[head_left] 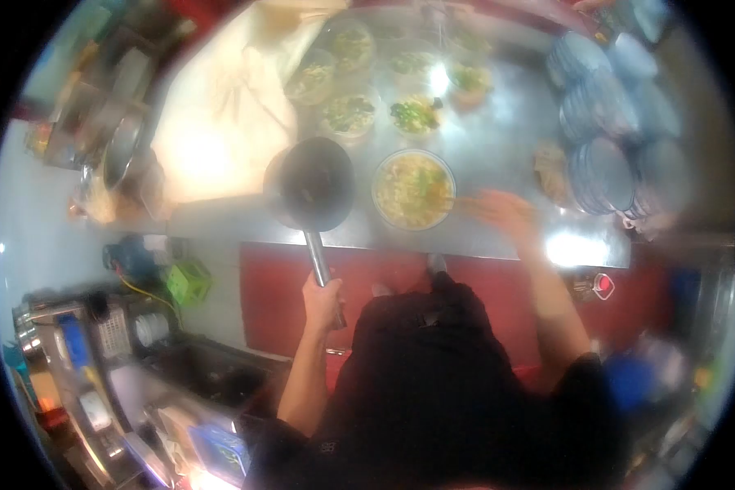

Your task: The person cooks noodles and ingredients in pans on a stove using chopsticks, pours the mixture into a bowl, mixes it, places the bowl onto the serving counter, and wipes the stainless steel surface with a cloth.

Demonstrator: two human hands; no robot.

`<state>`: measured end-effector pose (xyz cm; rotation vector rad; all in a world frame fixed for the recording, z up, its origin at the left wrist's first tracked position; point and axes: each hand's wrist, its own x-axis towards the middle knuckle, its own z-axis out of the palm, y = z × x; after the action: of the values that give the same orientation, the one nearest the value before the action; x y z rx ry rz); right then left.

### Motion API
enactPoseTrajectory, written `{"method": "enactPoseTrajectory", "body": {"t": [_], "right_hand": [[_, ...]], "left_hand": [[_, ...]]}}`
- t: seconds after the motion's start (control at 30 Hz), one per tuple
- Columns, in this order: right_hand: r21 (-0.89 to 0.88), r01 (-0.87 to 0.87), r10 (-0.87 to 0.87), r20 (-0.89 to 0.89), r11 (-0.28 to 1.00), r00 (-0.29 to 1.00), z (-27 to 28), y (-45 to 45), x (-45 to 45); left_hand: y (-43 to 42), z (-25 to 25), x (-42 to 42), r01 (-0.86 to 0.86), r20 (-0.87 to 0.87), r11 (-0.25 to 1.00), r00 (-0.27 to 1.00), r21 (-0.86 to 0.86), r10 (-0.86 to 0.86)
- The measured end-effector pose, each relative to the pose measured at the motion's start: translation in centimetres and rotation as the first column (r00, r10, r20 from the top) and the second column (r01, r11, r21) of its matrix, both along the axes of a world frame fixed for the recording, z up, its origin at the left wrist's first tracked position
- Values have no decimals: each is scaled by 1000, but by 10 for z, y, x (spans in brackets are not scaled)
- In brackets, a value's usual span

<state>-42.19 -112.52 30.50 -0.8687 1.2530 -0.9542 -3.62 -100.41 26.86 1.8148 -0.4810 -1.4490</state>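
Observation:
My left hand (322,302) is wrapped round the metal handle of a dark, deep pan (312,184). The pan sits at the front edge of the steel table, its inside dark. Just right of it stands a round bowl (414,189) full of pale yellow-green food. At the bowl's right side is my right hand (506,214), with its fingers closed on a thin, brownish, stick-like utensil (465,201) that reaches to the bowl's rim. Blur hides the utensil's exact kind. Behind the bowl are several bowls with chopped greens (415,116).
Stacks of bluish bowls (600,175) stand on the steel table (498,151) at right. A pale cloth or bag (224,122) covers the left part. A green plastic crate (188,282) and a dark sink (208,371) lie at lower left. The floor (269,298) is red.

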Motion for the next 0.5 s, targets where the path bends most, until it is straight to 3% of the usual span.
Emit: {"method": "enactPoseTrajectory", "body": {"t": [0.17, 0.3, 0.37, 0.4, 0.47, 0.5], "right_hand": [[-51, 175, -181, -164, 983, 970, 44, 3, 3], [-70, 136, -150, -262, 988, 953, 33, 7, 13], [-123, 295, -306, -82, 948, 949, 41, 13, 15], [-125, 290, -302, -86, 949, 950, 45, 14, 19], [-82, 365, -352, 142, 927, 925, 54, 18, 32], [-82, 358, -344, 141, 930, 928, 56, 22, 46]], "left_hand": [[0, -7, 0, -10, -104, 1000, 995, 4, 10], [-3, -2, 2, 37, -252, 999, 967, 20, -31], [-2, -1, 1, 27, -339, 1000, 940, -4, -27], [-4, -1, 0, 20, -395, 1000, 918, 0, -19], [-4, 1, -2, 2, -516, 1000, 857, -19, -12], [-5, 4, -3, -6, -516, 1000, 856, -19, -5]]}}
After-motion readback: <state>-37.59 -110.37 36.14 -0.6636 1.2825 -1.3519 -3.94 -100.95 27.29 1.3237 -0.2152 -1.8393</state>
